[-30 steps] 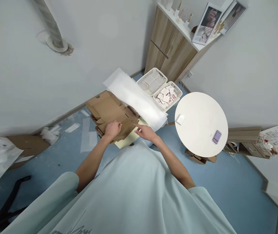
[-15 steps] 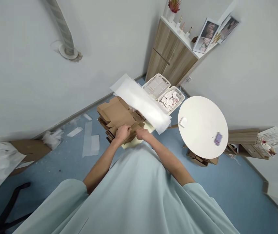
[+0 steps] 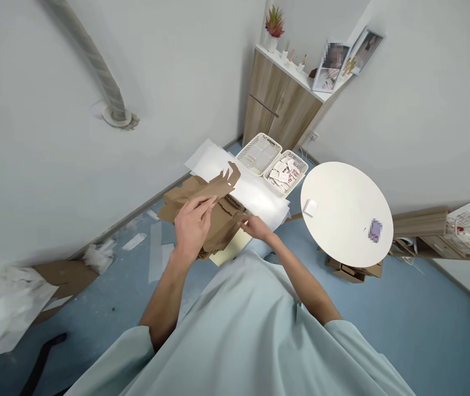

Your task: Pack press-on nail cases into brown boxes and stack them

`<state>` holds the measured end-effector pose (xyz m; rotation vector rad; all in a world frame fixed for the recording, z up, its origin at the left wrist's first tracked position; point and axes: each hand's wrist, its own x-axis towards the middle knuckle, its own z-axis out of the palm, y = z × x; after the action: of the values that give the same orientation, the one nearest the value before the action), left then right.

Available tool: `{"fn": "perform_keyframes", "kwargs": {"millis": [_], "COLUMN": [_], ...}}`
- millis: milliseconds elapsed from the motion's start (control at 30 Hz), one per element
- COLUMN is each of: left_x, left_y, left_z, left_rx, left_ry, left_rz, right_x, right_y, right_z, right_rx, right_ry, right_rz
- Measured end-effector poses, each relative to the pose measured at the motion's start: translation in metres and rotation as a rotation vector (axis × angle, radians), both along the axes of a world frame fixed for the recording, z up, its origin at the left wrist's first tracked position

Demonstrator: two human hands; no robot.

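Note:
My left hand (image 3: 193, 224) pinches a flattened cardboard box (image 3: 218, 187) between thumb and fingers. The box is tilted up above a stack of more flattened cardboard boxes (image 3: 183, 192), its notched flaps pointing away from me. Lower and to the right, my right hand (image 3: 257, 226) has its fingers closed at a cardboard edge by the stack's near right side. The fingertips are small in view, and whether that edge belongs to the raised box or to the stack is unclear. Pale yellow sheet material (image 3: 230, 248) shows under the stack.
White foam sheets (image 3: 255, 192) lie beyond the stack. Behind them stand two white baskets (image 3: 258, 154), one with small printed cards. A round white table (image 3: 342, 214) is at right, a wooden cabinet (image 3: 278, 93) at the back. Packing scraps (image 3: 135, 242) litter the floor at left.
My left hand has risen from the stack with a flattened box, which now tilts upward. My right hand has shifted slightly right. The whole view has turned a little.

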<state>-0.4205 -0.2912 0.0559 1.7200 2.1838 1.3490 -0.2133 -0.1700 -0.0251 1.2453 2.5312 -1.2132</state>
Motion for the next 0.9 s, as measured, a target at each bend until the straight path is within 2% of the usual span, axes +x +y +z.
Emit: {"fn": "perform_keyframes", "kwargs": {"millis": [67, 167, 267, 367, 433, 567, 667, 767, 900], "left_x": [0.011, 0.035, 0.068, 0.108, 0.138, 0.206, 0.267, 0.332, 0.415], "left_y": [0.009, 0.031, 0.057, 0.086, 0.108, 0.159, 0.2, 0.238, 0.275], "left_z": [0.013, 0.021, 0.022, 0.02, 0.016, -0.007, -0.039, -0.076, -0.126], "left_rx": [0.062, 0.129, 0.174, 0.188, 0.177, 0.135, 0.055, -0.089, -0.236], "left_ry": [0.014, 0.078, 0.17, 0.255, 0.295, 0.354, 0.402, 0.427, 0.438], "left_rz": [-0.075, -0.252, -0.435, -0.58, -0.655, -0.785, -0.88, -0.971, -1.063], "right_x": [0.027, 0.074, 0.123, 0.171, 0.203, 0.275, 0.337, 0.403, 0.485], "right_y": [0.015, 0.034, 0.045, 0.053, 0.059, 0.077, 0.092, 0.103, 0.108], "right_z": [0.028, 0.082, 0.128, 0.144, 0.136, 0.097, 0.062, 0.026, -0.028], "right_rx": [-0.02, 0.082, 0.196, 0.294, 0.313, 0.299, 0.22, 0.134, 0.042], "right_ry": [0.256, 0.545, 0.65, 0.632, 0.615, 0.595, 0.595, 0.56, 0.504], "right_rz": [-0.207, -0.469, -0.616, -0.762, -0.871, -1.06, -1.15, -1.217, -1.271]}}
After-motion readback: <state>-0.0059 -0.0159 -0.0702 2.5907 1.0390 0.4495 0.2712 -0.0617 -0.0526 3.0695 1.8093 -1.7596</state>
